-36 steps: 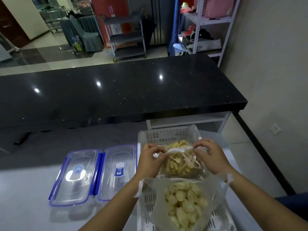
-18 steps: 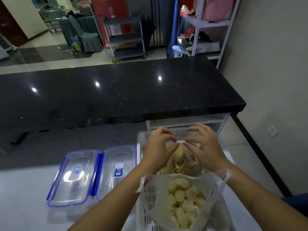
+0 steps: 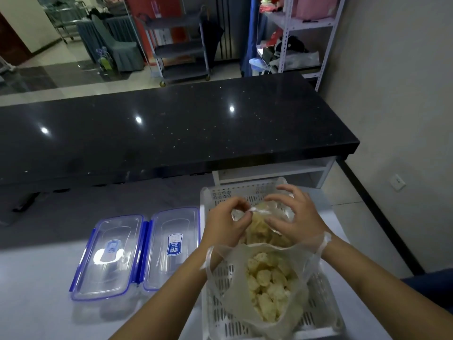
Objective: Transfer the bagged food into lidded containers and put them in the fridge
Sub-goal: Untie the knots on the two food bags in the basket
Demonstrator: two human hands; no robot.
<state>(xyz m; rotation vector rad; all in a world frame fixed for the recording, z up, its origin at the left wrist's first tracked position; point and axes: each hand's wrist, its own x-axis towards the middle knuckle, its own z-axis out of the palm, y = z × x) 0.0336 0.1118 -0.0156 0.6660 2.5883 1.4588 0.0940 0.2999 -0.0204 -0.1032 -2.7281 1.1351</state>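
A small clear bag of pale yellow food pieces (image 3: 263, 231) sits at the far end of a white slotted basket (image 3: 215, 285). My left hand (image 3: 224, 223) pinches the bag's twisted top. My right hand (image 3: 296, 217) rests on the bag's right side with its fingers spread. Nearer to me in the basket lies a larger open bag of yellow lumps (image 3: 269, 288), its handles looped around both my wrists. Two clear containers with blue-clipped lids, the left container (image 3: 107, 256) and the right container (image 3: 172, 246), stand shut side by side left of the basket.
Everything stands on a light grey worktop (image 3: 36, 290). Behind it runs a raised black counter (image 3: 171, 128). A wall with a socket (image 3: 398, 182) is at the right. Beyond the counter are a grey cart (image 3: 181, 49) and white shelving (image 3: 301, 33).
The small bag's mouth, held wide between both hands a second ago, is now gathered and twisted. My right hand has let go of the top and spread over the bag's side.
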